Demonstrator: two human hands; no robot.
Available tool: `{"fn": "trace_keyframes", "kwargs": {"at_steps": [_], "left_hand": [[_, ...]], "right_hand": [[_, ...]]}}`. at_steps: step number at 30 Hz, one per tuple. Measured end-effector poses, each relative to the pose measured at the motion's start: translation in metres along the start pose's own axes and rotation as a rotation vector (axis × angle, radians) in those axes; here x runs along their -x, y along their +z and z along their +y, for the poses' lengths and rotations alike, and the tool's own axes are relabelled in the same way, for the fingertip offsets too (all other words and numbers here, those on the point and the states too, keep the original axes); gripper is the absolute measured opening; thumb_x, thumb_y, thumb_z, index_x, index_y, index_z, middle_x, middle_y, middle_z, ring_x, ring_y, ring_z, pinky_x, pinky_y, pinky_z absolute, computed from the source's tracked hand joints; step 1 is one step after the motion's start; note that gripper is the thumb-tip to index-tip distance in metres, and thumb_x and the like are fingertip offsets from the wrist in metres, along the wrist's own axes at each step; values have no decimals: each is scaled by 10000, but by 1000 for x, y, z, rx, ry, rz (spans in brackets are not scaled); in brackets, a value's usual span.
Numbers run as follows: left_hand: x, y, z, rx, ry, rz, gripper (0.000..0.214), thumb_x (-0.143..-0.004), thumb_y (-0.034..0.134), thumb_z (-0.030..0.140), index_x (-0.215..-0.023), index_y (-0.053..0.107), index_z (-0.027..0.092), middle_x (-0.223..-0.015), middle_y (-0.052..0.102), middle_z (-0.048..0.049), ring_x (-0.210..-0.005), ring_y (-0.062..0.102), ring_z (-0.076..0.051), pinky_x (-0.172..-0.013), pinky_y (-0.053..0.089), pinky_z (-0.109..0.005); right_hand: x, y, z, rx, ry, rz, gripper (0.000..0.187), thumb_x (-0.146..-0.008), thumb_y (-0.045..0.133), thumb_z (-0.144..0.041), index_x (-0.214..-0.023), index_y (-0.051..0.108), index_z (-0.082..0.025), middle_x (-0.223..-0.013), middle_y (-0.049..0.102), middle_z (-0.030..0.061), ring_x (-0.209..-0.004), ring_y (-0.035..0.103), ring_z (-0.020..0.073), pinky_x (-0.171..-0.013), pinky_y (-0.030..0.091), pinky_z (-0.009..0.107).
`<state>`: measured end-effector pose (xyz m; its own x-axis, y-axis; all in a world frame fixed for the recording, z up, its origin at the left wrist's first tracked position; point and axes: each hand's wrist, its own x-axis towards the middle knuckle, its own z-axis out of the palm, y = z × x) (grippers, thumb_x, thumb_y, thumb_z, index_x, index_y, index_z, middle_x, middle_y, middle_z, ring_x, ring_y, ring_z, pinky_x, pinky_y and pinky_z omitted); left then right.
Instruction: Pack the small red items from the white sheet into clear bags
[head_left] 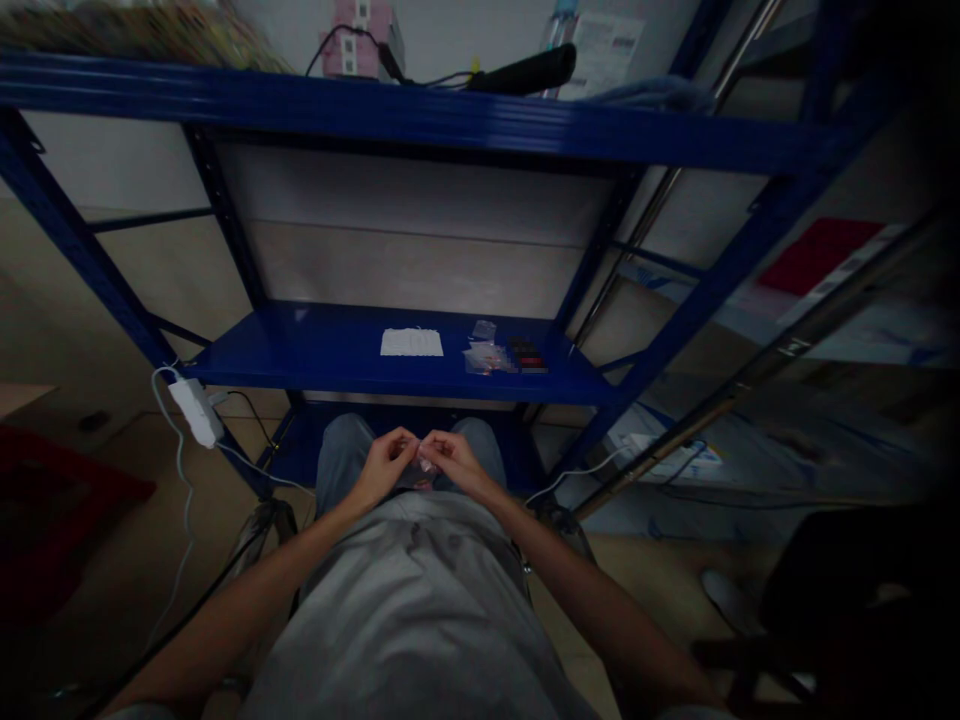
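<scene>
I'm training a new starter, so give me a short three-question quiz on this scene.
1. Multiple choice: what lies on the blue metal shelf, just left of the clear plastic bags? A) a red box, B) a white sheet of paper, C) a black mug.
2. True or false: the white power adapter sits on the shelf next to the paper.
3. Short answer: what is pinched between the left hand and the right hand?

Key:
1. B
2. False, it is off the shelf at its left end.
3. A small pale item, too small to identify.
</scene>
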<state>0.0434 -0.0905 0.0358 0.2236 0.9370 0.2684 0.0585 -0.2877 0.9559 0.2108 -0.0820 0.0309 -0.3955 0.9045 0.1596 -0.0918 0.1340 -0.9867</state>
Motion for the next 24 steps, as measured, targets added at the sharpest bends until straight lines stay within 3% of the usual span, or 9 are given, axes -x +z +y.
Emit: {"fn": "trace_keyframes", "kwargs": {"at_steps": [9,16,24], "left_hand": [[-2,6,-3,-4,24,25,298,-860,566,457,-833,598,162,-753,601,-8,-688,568,-139,-625,421,-224],[-14,-5,-21,50,-18,-5,335,-818,614,482,-801,614,147,-653,585,4,-587,530,-120,-548,397,-213],[-24,-16,-37,36,-109,-112,325,-761,681,444,-815,671,123,-640,632,-21,-577,562,-131,-544,415,-229]], "right_hand": [[-5,-4,2,-18,33,60,270,-762,702,-435,-720,653,-173,-617,593,-4,-536,496,117,-515,361,230],[-11,-10,19,8,85,70,325,-785,651,-491,-771,661,-166,-627,576,-14,-495,461,95,-451,329,210],[-16,-23,25,56,89,100,304,-726,718,-457,-793,689,-162,-616,596,-9,-520,487,102,-464,334,211]]}}
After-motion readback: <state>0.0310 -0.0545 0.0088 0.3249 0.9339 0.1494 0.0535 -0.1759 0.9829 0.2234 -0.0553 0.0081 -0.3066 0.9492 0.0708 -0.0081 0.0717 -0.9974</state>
